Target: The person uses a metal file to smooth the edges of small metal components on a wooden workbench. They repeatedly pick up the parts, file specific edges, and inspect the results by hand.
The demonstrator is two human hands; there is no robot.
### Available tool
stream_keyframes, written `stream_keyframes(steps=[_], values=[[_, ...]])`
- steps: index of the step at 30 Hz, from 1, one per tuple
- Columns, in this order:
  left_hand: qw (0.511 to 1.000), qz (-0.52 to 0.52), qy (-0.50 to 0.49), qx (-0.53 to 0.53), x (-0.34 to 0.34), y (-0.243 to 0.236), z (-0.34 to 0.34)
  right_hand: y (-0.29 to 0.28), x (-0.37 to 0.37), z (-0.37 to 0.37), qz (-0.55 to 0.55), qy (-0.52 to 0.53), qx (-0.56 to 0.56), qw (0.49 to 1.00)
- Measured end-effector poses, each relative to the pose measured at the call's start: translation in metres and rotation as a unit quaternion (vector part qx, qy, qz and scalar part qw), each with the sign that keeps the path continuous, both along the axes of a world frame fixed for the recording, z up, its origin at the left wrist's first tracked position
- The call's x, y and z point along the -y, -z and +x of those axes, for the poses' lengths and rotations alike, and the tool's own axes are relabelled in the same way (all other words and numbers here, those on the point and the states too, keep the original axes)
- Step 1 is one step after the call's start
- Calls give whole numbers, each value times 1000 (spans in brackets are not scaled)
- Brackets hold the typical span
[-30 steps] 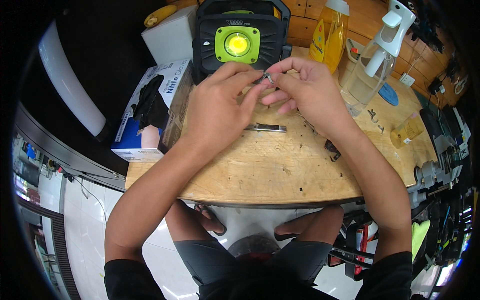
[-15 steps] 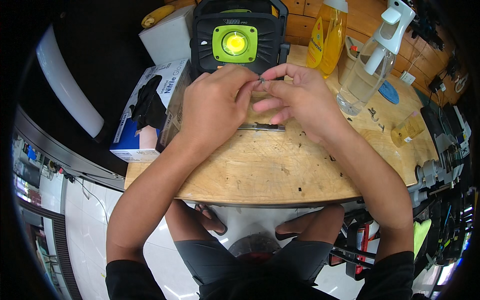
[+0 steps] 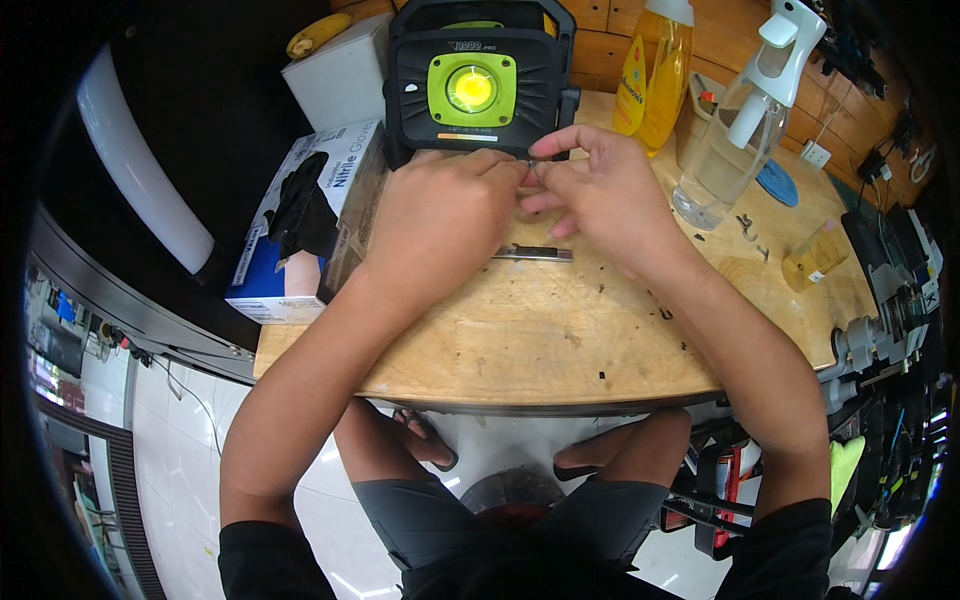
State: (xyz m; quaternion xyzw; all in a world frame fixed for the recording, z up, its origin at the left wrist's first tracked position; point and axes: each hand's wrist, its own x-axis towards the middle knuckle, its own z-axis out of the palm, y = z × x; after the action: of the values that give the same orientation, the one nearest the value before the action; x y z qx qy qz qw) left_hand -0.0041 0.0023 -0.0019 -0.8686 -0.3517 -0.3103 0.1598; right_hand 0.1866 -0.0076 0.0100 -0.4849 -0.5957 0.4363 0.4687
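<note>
My left hand [image 3: 440, 220] and my right hand [image 3: 600, 195] meet over the wooden bench [image 3: 530, 330], fingertips pinched together on a small metal part [image 3: 528, 172] that is mostly hidden by the fingers. A slim metal tool [image 3: 535, 254] lies flat on the bench just under the hands. Behind the hands stands a black and green work lamp [image 3: 475, 85] with its round light on.
A box of black gloves [image 3: 305, 215] and a white box [image 3: 340, 75] sit at the left. A yellow bottle [image 3: 655, 70], a clear spray bottle [image 3: 735, 125] and a small amber vial [image 3: 815, 255] stand at the right. Small screws and debris dot the bench.
Both hands stayed pinched together and shifted slightly downward toward the bench; the fingers reworked their hold on the small part.
</note>
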Motion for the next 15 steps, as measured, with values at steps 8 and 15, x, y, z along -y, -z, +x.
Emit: stream_keyframes(steps=[8, 15], values=[[999, 32, -20, -37, 5, -3, 5, 3, 1, -3, 0, 4, 7, 1000], [997, 40, -12, -61, 5, 1, 6, 0, 3, -5, -8, 7, 36, 999]])
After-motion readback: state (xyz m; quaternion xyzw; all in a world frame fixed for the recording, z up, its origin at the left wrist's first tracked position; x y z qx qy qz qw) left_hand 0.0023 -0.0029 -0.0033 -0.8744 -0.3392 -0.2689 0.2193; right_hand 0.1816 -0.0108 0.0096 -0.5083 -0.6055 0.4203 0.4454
